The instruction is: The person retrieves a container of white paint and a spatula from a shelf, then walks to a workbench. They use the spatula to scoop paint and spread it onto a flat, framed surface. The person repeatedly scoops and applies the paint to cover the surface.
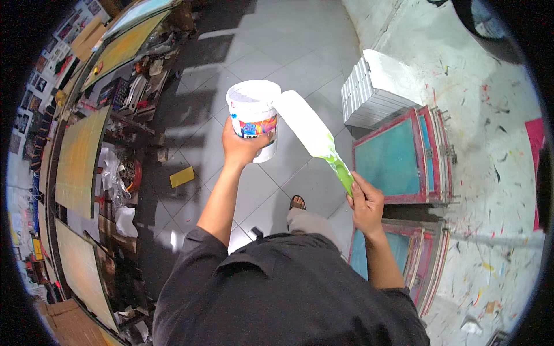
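Observation:
My left hand [243, 146] is wrapped around a white plastic tub [267, 149] with a colourful label that bears writing. The tub is upright, and its top is uncovered; how much lies inside is hard to tell. In my right hand [367, 205] is the green handle of a spatula [344, 173]. Its broad blade looks white, and white smears run onto the neck of the handle. The blade's tip points up and left, at or very near the right side of the tub's rim; whether they touch I cannot tell.
Screen-printing frames [389, 160] with teal mesh lean against the paint-flecked wall [484, 142] at right. Beyond them stands a stack of white panels [391, 71]. Along the left run flat boards [80, 164] over cluttered shelves. A yellow piece [182, 177] lies on the tiled floor [255, 190].

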### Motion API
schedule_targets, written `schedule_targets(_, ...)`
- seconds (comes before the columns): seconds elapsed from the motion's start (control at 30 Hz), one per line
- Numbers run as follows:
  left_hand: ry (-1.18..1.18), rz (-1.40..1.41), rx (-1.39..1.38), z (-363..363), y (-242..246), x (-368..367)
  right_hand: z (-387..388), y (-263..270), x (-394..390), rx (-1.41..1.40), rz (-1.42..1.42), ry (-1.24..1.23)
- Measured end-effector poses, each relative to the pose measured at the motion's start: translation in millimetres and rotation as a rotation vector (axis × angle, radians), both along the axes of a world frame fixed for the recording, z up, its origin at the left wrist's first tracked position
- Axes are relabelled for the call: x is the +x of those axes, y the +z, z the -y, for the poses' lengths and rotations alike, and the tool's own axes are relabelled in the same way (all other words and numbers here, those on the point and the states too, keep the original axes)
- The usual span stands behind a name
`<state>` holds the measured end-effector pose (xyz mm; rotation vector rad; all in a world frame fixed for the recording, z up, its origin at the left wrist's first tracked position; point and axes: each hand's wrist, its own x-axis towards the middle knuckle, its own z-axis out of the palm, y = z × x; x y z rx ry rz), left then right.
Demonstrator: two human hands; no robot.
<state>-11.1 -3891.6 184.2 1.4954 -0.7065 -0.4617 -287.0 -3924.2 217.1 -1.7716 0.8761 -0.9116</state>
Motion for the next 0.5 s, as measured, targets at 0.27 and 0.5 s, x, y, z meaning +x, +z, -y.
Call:
schedule_targets(0.27,0.234,0.106,0.112,150,3,82,176,17,96,-0.055,-0.064,0.123)
schedule_targets(0.5,0.379,0.34,0.2,291,-22,197,329,-9,219,0.453,0.044,0.264)
